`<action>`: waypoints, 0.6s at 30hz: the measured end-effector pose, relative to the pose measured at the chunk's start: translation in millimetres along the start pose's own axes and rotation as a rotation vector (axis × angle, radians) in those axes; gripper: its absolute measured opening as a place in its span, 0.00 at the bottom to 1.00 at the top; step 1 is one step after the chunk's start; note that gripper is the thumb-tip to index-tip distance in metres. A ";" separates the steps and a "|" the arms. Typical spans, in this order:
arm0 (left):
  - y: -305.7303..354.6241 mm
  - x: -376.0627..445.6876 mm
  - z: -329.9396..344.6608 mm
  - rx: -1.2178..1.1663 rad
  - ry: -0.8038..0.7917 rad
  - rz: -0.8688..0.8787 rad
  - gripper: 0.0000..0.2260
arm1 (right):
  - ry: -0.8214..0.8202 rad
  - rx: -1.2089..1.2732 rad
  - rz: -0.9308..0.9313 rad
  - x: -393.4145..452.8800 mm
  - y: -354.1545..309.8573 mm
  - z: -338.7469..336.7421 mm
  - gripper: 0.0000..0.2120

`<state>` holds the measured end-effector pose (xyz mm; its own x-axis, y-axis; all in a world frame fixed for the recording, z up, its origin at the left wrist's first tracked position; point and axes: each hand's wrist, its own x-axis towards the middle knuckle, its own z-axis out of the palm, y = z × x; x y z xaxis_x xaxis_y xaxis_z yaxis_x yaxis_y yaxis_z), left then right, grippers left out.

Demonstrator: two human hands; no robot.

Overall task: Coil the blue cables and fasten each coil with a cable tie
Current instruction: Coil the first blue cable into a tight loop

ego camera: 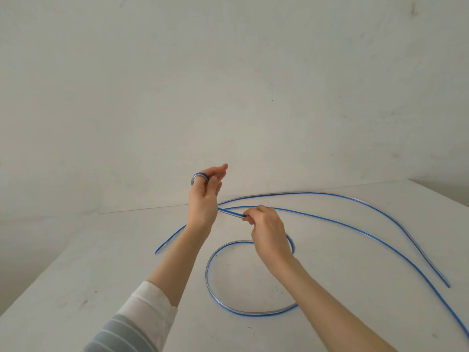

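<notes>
My left hand (205, 199) is raised above the white table (101, 262), with a small turn of blue cable (198, 176) wrapped over it by the thumb. From that hand a short stretch runs to my right hand (269, 231), which pinches the cable between fingertips. Beyond the right hand the cable drops into a wide loop (208, 271) lying on the table, while another strand of it sweeps away to the right (368, 237). A second blue cable (317, 193) arcs across the back of the table, from behind my left forearm to the right side. No cable tie is in view.
The table meets a plain pale wall (228, 85) along its back edge. Its right edge (446, 196) slants down toward the frame's border. A white and grey striped sleeve (142, 318) covers my left forearm.
</notes>
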<state>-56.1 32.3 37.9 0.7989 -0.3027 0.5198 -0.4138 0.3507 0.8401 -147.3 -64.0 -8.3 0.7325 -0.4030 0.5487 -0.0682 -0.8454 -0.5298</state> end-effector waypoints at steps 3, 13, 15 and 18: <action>1.0 -3.9 -0.6 0.155 -0.095 0.013 0.13 | 0.031 -0.022 -0.057 3.5 1.7 -4.5 0.24; 3.8 -14.1 -10.9 1.288 -0.702 0.166 0.13 | -0.021 -0.102 -0.528 12.9 12.1 -28.5 0.06; 4.2 -15.6 -13.7 1.225 -0.729 0.141 0.04 | -0.072 -0.189 -0.683 13.4 22.0 -32.2 0.08; 3.5 -18.1 -16.4 1.189 -0.764 0.142 0.08 | 0.030 -0.333 -0.800 19.1 33.0 -31.6 0.13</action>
<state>-64.8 53.6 28.9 0.4498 -0.8597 0.2422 -0.8899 -0.4084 0.2033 -157.0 -110.6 5.1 0.6273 0.3515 0.6950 0.2619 -0.9356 0.2368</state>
